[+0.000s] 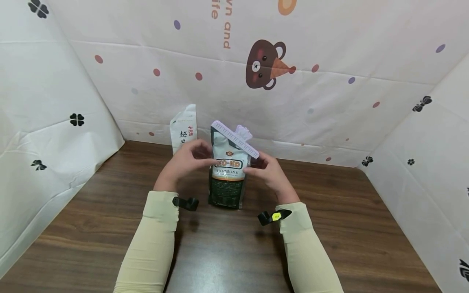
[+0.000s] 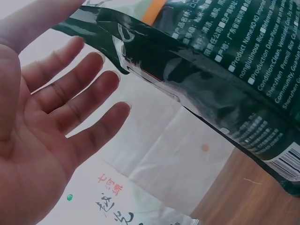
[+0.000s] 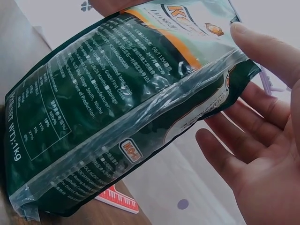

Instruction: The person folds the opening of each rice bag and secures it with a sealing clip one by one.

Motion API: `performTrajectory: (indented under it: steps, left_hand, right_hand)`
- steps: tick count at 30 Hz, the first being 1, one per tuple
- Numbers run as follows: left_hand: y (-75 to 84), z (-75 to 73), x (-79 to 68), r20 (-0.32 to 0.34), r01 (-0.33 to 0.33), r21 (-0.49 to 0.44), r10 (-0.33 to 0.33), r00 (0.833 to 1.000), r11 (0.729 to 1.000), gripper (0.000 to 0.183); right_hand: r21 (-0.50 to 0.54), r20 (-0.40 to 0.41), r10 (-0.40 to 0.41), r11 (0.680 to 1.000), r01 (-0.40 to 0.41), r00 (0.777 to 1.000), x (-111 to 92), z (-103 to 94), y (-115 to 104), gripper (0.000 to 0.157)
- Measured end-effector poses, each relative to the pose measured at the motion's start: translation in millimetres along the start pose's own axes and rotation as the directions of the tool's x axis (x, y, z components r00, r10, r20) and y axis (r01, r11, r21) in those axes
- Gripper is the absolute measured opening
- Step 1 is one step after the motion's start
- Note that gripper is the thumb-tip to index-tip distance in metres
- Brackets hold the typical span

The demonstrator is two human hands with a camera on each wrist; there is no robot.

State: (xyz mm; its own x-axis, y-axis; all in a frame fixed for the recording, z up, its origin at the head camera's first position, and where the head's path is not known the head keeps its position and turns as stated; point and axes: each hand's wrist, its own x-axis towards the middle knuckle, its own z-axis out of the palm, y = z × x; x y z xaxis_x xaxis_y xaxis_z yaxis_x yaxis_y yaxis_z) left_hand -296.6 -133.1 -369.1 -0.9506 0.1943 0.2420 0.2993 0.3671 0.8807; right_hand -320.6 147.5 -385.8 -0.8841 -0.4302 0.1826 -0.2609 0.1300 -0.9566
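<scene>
A green and white KO-KO rice bag stands upright on the table, with a lilac sealing clip slanting across its top. My left hand is at its left side, thumb against the front; in the left wrist view the other fingers spread loosely, apart from the bag. My right hand is at the right side. In the right wrist view its thumb touches the bag's upper edge, while the relaxed fingers lie beside and partly behind it. Behind my left hand stands a white bag with red and black characters.
Printed white cloth rises behind and on both sides of the wooden table. A red piece with white ruler-like marks lies behind the rice bag in the right wrist view; the bag hides it in the head view.
</scene>
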Motion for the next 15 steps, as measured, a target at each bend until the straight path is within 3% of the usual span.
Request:
performTrajectory:
  steps: [3,5,9,15]
  left_hand:
    - [-1.1,0.0,1.2,0.032,0.016,0.004,-0.017,0.999,1.0,0.049]
    - [-1.8,0.1,1.3,0.093,0.041,-0.002,-0.041,0.995,0.999,0.057]
    - [-3.4,-1.4,0.0,0.211,0.085,0.028,-0.09,0.973,0.996,0.069]
    - [-4.6,-3.0,-1.7,0.303,0.125,0.022,-0.126,0.944,0.992,0.084]
  right_hand:
    - [0.007,-0.001,-0.003,1.0,0.003,1.0,1,0.2,2,0.054]
    - [0.02,0.001,-0.003,1.0,0.003,1.0,1,0.3,4,0.054]
    - [0.029,0.005,-0.006,1.0,0.006,1.0,2,0.1,7,0.055]
    - [-0.03,0.061,0.007,1.0,-0.005,0.998,3,-0.3,13,0.064]
